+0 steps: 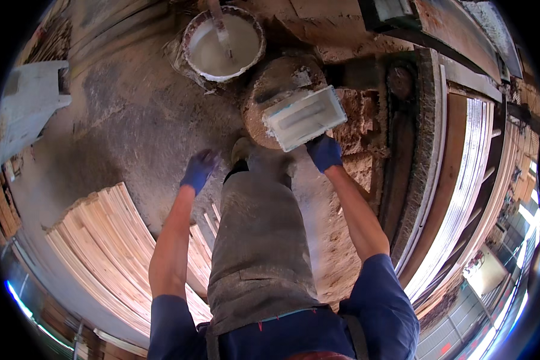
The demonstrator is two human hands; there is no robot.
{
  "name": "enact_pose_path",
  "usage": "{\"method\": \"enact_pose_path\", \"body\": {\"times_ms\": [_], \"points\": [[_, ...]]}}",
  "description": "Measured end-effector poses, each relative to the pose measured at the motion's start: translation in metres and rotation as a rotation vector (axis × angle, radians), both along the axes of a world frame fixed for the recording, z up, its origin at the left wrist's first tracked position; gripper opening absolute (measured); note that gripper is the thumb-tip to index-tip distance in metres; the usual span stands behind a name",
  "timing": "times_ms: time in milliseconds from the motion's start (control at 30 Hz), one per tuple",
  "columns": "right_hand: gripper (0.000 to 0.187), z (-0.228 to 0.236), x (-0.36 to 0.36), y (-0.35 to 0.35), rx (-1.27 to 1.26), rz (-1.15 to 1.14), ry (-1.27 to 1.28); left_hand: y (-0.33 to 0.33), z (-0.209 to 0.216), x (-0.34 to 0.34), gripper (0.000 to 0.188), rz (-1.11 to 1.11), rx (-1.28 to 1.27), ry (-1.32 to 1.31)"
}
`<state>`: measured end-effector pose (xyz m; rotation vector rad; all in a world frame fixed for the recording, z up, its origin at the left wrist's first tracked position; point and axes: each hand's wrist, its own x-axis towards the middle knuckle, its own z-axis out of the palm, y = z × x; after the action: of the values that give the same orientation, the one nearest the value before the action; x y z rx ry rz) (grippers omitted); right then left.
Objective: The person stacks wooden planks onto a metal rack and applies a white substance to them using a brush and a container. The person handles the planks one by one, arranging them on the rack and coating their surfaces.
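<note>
My right hand [325, 152], in a blue work glove with dark fingers, grips the near edge of a white rectangular tray [309, 117]. The tray is smeared with a pale coating and has a long recess in its middle. It is tilted above a round, dusty brown surface [259, 108]; whether it touches it I cannot tell. My left hand [199, 171], gloved the same way, hangs free to the left of my apron, its fingers loosely apart and holding nothing. Ahead stands a round bucket [189, 45] of whitish liquid, with a coated brush or paddle [220, 30] standing in it.
Stacked pale wooden boards [111, 240] lie at my left. On the right runs a machine bed or rack [423, 168] with long wooden strips [471, 174] beside it. A grey metal piece [33, 108] stands at the far left. Sawdust covers the floor [120, 114].
</note>
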<state>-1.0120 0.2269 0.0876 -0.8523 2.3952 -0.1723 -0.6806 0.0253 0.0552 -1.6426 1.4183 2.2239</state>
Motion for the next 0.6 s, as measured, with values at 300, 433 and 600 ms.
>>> {"method": "enact_pose_path", "body": {"times_ms": [300,433,600], "points": [[0.03,-0.013,-0.005,0.004,0.094,-0.015,0.009,-0.067,-0.001,-0.204,0.037,-0.767,-0.876,-0.111],[0.036,0.005,-0.008,-0.001,0.055,-0.019,-0.062,-0.065,-0.006,-0.248,0.038,-1.111,-1.029,-0.23],[0.032,0.059,0.016,0.042,-0.365,-0.039,0.341,-0.065,-0.053,-0.275,0.034,-1.245,-1.032,-0.255]]}}
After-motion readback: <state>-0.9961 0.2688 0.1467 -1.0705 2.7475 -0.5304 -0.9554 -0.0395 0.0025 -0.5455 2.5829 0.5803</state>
